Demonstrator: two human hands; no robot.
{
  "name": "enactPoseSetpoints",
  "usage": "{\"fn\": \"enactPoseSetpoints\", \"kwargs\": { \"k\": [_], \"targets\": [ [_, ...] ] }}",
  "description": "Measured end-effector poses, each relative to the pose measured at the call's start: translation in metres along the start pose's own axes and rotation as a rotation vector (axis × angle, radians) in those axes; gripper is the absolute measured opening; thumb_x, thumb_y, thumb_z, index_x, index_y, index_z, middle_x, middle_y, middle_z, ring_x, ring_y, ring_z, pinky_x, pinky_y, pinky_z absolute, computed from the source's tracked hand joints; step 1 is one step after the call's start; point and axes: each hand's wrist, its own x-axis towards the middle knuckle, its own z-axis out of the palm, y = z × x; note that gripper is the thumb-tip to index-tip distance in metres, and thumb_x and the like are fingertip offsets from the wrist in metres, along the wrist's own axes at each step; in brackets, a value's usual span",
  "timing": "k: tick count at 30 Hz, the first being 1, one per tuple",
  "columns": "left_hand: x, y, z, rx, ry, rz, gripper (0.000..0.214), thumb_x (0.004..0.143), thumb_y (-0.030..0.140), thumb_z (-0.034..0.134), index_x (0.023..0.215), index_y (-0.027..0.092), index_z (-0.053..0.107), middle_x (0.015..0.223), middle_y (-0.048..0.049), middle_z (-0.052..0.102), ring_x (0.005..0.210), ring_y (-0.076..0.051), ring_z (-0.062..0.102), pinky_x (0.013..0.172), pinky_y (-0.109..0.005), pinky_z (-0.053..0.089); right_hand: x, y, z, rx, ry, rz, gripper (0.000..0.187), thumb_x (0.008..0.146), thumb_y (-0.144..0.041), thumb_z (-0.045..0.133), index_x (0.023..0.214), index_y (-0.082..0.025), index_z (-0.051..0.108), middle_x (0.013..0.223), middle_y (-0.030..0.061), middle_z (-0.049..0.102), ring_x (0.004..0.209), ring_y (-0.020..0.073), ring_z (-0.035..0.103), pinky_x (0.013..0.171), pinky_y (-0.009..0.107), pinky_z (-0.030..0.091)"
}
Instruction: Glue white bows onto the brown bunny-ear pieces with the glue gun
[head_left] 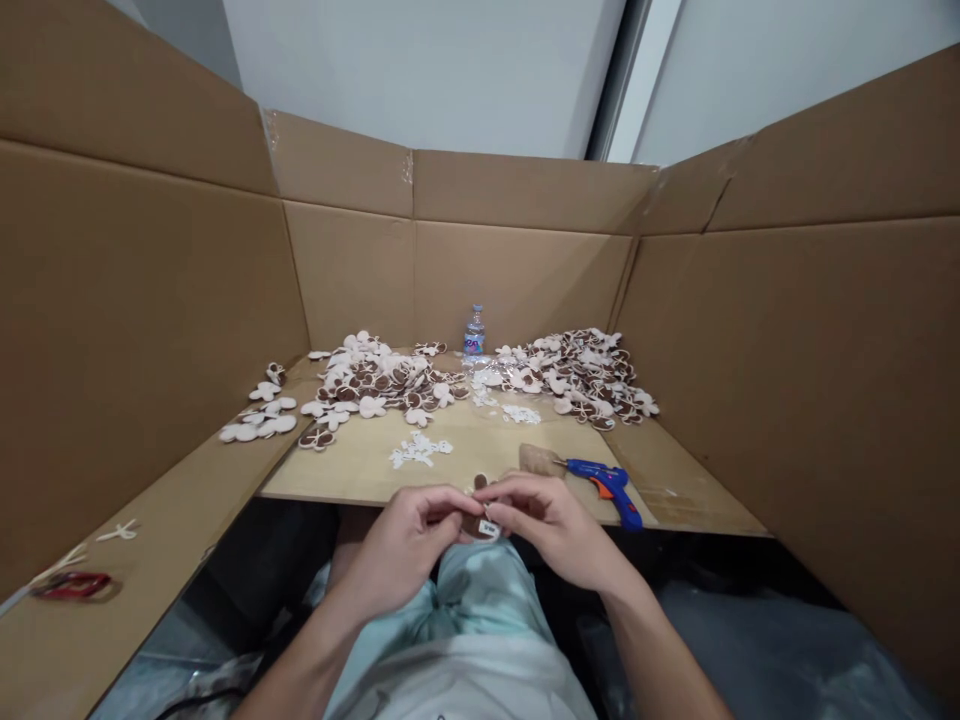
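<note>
Between my two hands, in front of the table edge and above my lap, is a small brown felt-like piece (472, 526) with a pale rim and rounded lobes. A white label (489, 528) with dark print lies on its lower part. My left hand (409, 545) pinches the piece from the left, fingertips closed on it. From the right, my right hand (559, 525) is closed on it too, thumb and finger at its middle near the label. The fingers cover much of the piece. A blue glue gun (615, 487) lies just beyond my right hand, its nozzle over a brown pad (540, 460).
Piles of similar brown-and-white pieces stand at back left (375, 378) and back right (589, 375). Small white labels (420, 450) lie nearer. A bottle (474, 335) stands behind. Red-handled snips (75, 585) and a cream bow (118, 531) lie left. Cardboard walls (517, 270) enclose the table.
</note>
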Motion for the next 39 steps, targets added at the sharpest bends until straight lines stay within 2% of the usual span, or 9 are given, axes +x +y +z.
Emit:
{"fn": "enactPoseSetpoints", "kwargs": {
  "k": [9, 14, 16, 18, 21, 24, 27, 32, 39],
  "targets": [
    [0.020, -0.044, -0.010, 0.424, 0.055, 0.063, 0.018, 0.078, 0.011, 0.047, 0.076, 0.018, 0.063, 0.070, -0.0034, 0.069, 0.069, -0.018, 0.066, 0.064, -0.027, 0.049, -0.006, 0.047, 0.024, 0.064, 0.262, 0.104, 0.021, 0.078, -0.033, 0.071, 0.090, -0.017, 0.078, 0.082, 0.0078, 0.075, 0.069, 0.0191, 0.068, 0.061, 0.028, 0.054],
    [0.027, -0.047, -0.066, 0.725, 0.390, 0.035, 0.029, 0.070, 0.005, 0.051, 0.092, 0.017, 0.066, 0.079, -0.0053, 0.073, 0.070, -0.019, 0.069, 0.066, -0.026, 0.050, -0.014, 0.029, 0.006, 0.029, -0.083, 0.174, 0.017, 0.080, -0.031, 0.069, 0.084, -0.019, 0.080, 0.077, 0.0059, 0.076, 0.066, 0.0216, 0.071, 0.062, 0.030, 0.057],
    [0.030, -0.048, -0.097, 0.796, 0.544, -0.002, 0.028, 0.070, 0.009, 0.054, 0.096, 0.014, 0.066, 0.090, -0.0109, 0.074, 0.077, -0.022, 0.070, 0.072, -0.029, 0.051, -0.018, 0.022, -0.016, 0.011, -0.032, 0.144, 0.028, 0.078, -0.034, 0.072, 0.101, -0.020, 0.076, 0.096, 0.0075, 0.076, 0.085, 0.0252, 0.073, 0.075, 0.035, 0.059],
    [0.032, -0.052, -0.128, 0.848, 0.667, -0.050, 0.026, 0.073, 0.014, 0.055, 0.095, 0.011, 0.066, 0.092, -0.0148, 0.074, 0.083, -0.026, 0.070, 0.076, -0.032, 0.051, -0.022, 0.020, -0.041, -0.107, 0.257, 0.024, 0.064, 0.083, -0.040, 0.066, 0.142, -0.026, 0.045, 0.139, 0.0101, 0.055, 0.122, 0.0269, 0.056, 0.096, 0.041, 0.051],
    [0.032, -0.058, -0.161, 0.920, 0.800, -0.135, 0.021, 0.078, 0.023, 0.051, 0.084, 0.012, 0.068, 0.080, -0.0148, 0.074, 0.081, -0.030, 0.070, 0.073, -0.035, 0.051, -0.028, 0.025, -0.070, -0.392, 0.454, 0.071, 0.089, 0.086, -0.049, 0.059, 0.153, -0.028, 0.005, 0.160, 0.0088, 0.018, 0.141, 0.0277, 0.032, 0.102, 0.040, 0.046],
    [0.031, -0.062, -0.179, 0.999, 0.856, -0.173, 0.031, 0.086, 0.032, 0.042, 0.082, 0.014, 0.068, 0.072, -0.0130, 0.074, 0.074, -0.030, 0.070, 0.070, -0.035, 0.050, -0.031, 0.035, -0.083, -0.666, 0.419, 0.222, 0.073, 0.086, -0.052, 0.052, 0.148, -0.018, 0.033, 0.146, 0.0151, 0.046, 0.129, 0.0323, 0.049, 0.100, 0.043, 0.047],
    [0.031, -0.063, -0.187, 1.111, 0.868, -0.172, 0.039, 0.090, 0.035, 0.035, 0.088, 0.014, 0.068, 0.085, -0.0167, 0.074, 0.086, -0.034, 0.068, 0.077, -0.039, 0.048, -0.028, 0.047, -0.089, -0.951, 0.303, 0.428, 0.043, 0.087, -0.041, 0.049, 0.118, -0.015, 0.064, 0.114, 0.0160, 0.070, 0.106, 0.0327, 0.065, 0.090, 0.041, 0.050],
    [0.039, -0.073, -0.194, 1.250, 0.715, -0.101, 0.034, 0.085, 0.022, 0.047, 0.114, 0.015, 0.064, 0.129, -0.0153, 0.062, 0.123, -0.029, 0.053, 0.099, -0.036, 0.039, -0.023, 0.066, -0.104, -1.178, 0.327, 0.805, 0.026, 0.080, -0.031, 0.059, 0.089, -0.010, 0.072, 0.093, 0.0234, 0.072, 0.092, 0.0376, 0.068, 0.076, 0.042, 0.049],
    [0.047, -0.089, -0.191, 1.298, 0.705, -0.139, 0.039, 0.087, 0.018, 0.041, 0.120, 0.015, 0.061, 0.123, -0.0211, 0.062, 0.115, -0.040, 0.053, 0.093, -0.057, 0.039, -0.021, 0.092, -0.120, -1.063, 0.352, 0.808, 0.014, 0.078, -0.022, 0.060, 0.079, -0.012, 0.070, 0.088, 0.0206, 0.074, 0.080, 0.0307, 0.070, 0.065, 0.033, 0.049]
  ]
}}
